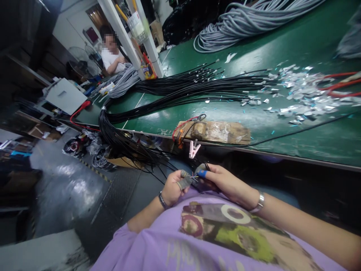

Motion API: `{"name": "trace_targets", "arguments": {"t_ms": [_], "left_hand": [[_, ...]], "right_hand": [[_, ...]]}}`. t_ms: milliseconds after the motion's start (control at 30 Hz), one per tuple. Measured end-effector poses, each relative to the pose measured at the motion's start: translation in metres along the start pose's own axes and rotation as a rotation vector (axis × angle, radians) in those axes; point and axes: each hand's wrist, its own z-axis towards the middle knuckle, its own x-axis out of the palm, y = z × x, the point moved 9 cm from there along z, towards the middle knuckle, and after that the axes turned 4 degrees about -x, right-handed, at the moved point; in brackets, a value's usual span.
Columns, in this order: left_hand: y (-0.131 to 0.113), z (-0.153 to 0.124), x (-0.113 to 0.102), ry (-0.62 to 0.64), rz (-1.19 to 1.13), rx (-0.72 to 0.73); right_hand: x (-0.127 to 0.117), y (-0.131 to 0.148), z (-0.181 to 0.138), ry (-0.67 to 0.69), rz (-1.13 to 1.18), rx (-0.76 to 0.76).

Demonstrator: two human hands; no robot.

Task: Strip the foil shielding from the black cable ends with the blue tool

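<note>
A small fan of thin coloured wires [194, 177], splayed and too fine to be counted, is seen in front of the purple shirt [152, 233], below the near edge of the green desk [158, 120]. Both forearms are angled inward, the fingertips of the left hand [173, 188] and right hand [218, 177] being brought close together, with blue wrapped on the right thumb. The wires are pinched at the fingertips by the right grip; the left grip is narrowed just beside them, and whether any strand is held there cannot be told.
</note>
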Motion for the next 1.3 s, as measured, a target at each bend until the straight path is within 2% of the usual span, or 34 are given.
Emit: {"name": "trace_targets", "arguments": {"t_ms": [133, 567, 767, 967, 1067, 1300], "left_hand": [[0.002, -0.001, 0.004, 0.051, -0.047, -0.036], [0.001, -0.003, 0.003, 0.007, -0.010, -0.018], [-0.001, -0.001, 0.000, 0.016, 0.044, 0.047], [0.005, 0.001, -0.003, 0.023, 0.055, 0.033], [0.005, 0.000, -0.001, 0.034, 0.027, 0.046], [-0.006, -0.003, 0.005, 0.091, 0.018, 0.189]], "right_hand": [[-0.002, 0.007, 0.002, -0.035, -0.017, -0.062], [0.005, 0.010, 0.000, 0.050, -0.154, -0.054], [0.006, -0.003, 0.001, 0.040, 0.038, 0.034], [0.011, -0.014, 0.002, 0.066, 0.170, 0.134], [0.012, -0.014, 0.002, 0.080, 0.189, 0.149], [0.019, -0.021, 0.003, 0.188, 0.153, 0.229]]}}
